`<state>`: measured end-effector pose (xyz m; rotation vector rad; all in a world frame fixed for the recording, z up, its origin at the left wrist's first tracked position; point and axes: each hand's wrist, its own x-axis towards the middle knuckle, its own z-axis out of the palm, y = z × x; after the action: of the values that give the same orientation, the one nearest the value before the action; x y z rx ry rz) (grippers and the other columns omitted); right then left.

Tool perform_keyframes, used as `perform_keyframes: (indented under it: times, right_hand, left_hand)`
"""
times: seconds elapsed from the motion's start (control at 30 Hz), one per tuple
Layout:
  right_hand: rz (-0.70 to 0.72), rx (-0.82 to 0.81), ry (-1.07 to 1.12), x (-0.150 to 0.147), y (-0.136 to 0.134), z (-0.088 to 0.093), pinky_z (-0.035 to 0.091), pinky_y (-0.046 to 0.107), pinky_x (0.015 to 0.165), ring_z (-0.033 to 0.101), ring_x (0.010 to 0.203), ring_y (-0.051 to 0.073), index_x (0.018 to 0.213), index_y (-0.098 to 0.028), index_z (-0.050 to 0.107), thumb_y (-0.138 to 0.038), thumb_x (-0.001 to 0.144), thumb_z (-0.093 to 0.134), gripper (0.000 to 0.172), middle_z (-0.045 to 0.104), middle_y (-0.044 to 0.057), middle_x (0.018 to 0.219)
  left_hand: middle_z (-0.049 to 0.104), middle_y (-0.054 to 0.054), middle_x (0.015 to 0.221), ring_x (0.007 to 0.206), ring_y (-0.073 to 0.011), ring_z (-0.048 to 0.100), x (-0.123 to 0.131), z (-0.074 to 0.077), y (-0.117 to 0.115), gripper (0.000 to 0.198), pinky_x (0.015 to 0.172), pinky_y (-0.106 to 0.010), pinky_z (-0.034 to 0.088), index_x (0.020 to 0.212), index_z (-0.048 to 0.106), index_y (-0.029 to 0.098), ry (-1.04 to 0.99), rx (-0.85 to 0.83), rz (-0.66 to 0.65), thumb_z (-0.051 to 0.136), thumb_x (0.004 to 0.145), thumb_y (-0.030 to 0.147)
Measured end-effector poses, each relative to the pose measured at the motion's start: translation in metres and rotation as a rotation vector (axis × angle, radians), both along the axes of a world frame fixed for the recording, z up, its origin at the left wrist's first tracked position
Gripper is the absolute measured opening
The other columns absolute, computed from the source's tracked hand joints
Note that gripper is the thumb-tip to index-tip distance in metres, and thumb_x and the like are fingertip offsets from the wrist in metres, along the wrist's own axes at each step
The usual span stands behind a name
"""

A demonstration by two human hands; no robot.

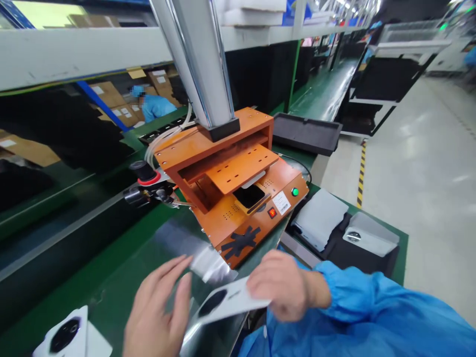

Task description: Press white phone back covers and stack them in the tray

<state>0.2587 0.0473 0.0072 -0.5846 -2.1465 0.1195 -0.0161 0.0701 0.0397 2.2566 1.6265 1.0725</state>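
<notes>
My right hand point(280, 285) grips one end of a white phone back cover point(235, 297) with a large dark round camera area. The cover is tilted above the front edge of the green bench and slightly blurred. Close to its other end, my left hand point(158, 310) is open, thumb and fingers apart, holding nothing. A clear plastic film point(213, 265) lies on the bench beyond both hands. Several similar white covers point(80, 334) lie at the lower left, cut off by the frame.
An orange press machine point(211, 220) stands ahead, a dark plate point(253, 197) in its fixture. On the right, a white stack point(322, 215) and a cover in a translucent sleeve point(372, 238) rest on a black tray point(344, 255). Behind is another black tray point(307, 134). A co-worker point(156, 106) sits beyond.
</notes>
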Motion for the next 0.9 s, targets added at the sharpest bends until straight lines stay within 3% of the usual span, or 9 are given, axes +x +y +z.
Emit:
perform_keyframes:
  times: [0.1,0.17,0.27,0.33,0.43,0.67,0.8,0.9]
  right_hand:
    - [-0.446,0.033,0.121,0.066,-0.013,0.021,0.058,0.037,0.076,0.076,0.092,0.019,0.134,-0.032,0.055,-0.018,0.097,0.045,0.040,0.079,0.006,0.099]
    - [-0.671,0.146,0.075,0.096,-0.018,0.025,0.059,0.039,0.080,0.075,0.102,0.022,0.140,-0.032,0.054,-0.012,0.096,0.047,0.049,0.078,0.008,0.110]
    - [-0.829,0.245,-0.088,0.122,-0.012,0.015,0.058,0.041,0.089,0.070,0.120,0.024,0.142,-0.029,0.056,-0.009,0.094,0.050,0.052,0.073,0.011,0.126]
    - [-0.867,0.253,-0.145,0.129,0.002,0.003,0.057,0.041,0.092,0.068,0.123,0.024,0.139,-0.027,0.059,-0.011,0.095,0.049,0.048,0.072,0.010,0.129]
    - [-0.862,0.221,-0.155,0.129,0.031,-0.012,0.055,0.039,0.094,0.068,0.122,0.021,0.131,-0.025,0.065,-0.013,0.099,0.045,0.040,0.073,0.009,0.127]
    - [-0.746,0.266,-0.226,0.107,0.090,-0.019,0.048,0.037,0.101,0.061,0.132,0.018,0.131,-0.025,0.066,-0.015,0.102,0.045,0.037,0.070,0.005,0.134]
    - [-0.702,0.347,-0.214,0.102,0.094,-0.024,0.047,0.037,0.102,0.062,0.131,0.019,0.135,-0.026,0.063,-0.013,0.102,0.051,0.037,0.072,0.004,0.131]
    - [-0.688,0.392,-0.187,0.108,0.089,-0.023,0.048,0.036,0.100,0.064,0.129,0.019,0.136,-0.024,0.062,-0.010,0.100,0.051,0.040,0.073,0.004,0.129]
  left_hand:
    - [0.072,-0.009,0.120,0.111,-0.0290,0.067,0.054,0.003,0.052,0.031,0.101,-0.048,0.053,0.113,0.074,0.026,-0.112,-0.080,-0.172,0.057,0.093,0.043]
    - [0.071,-0.012,0.122,0.109,-0.0291,0.069,0.090,0.002,0.081,0.040,0.094,-0.048,0.057,0.124,0.067,0.023,-0.413,-0.282,-0.230,0.062,0.091,0.046]
    - [0.069,-0.014,0.129,0.114,-0.0307,0.069,0.139,0.006,0.113,0.058,0.088,-0.044,0.060,0.128,0.061,0.021,-0.974,-0.625,-0.384,0.080,0.078,0.042]
    - [0.071,-0.013,0.125,0.113,-0.0307,0.070,0.164,0.010,0.127,0.052,0.092,-0.045,0.058,0.114,0.065,0.019,-1.231,-0.715,-0.449,0.086,0.069,0.036]
    - [0.076,-0.010,0.111,0.106,-0.0266,0.072,0.186,0.011,0.142,0.037,0.097,-0.045,0.056,0.096,0.066,0.018,-1.400,-0.685,-0.402,0.084,0.069,0.035]
    - [0.074,-0.014,0.109,0.107,-0.0285,0.072,0.192,0.001,0.159,0.027,0.094,-0.049,0.058,0.097,0.064,0.019,-1.453,-0.723,-0.282,0.063,0.084,0.043]
    - [0.073,-0.010,0.104,0.099,-0.0263,0.071,0.199,0.005,0.172,0.016,0.086,-0.045,0.060,0.097,0.063,0.021,-1.474,-0.690,-0.157,0.065,0.084,0.030]
    - [0.071,-0.006,0.096,0.086,-0.0218,0.070,0.195,0.012,0.162,0.018,0.074,-0.035,0.059,0.093,0.063,0.021,-1.470,-0.620,-0.122,0.072,0.078,0.023]
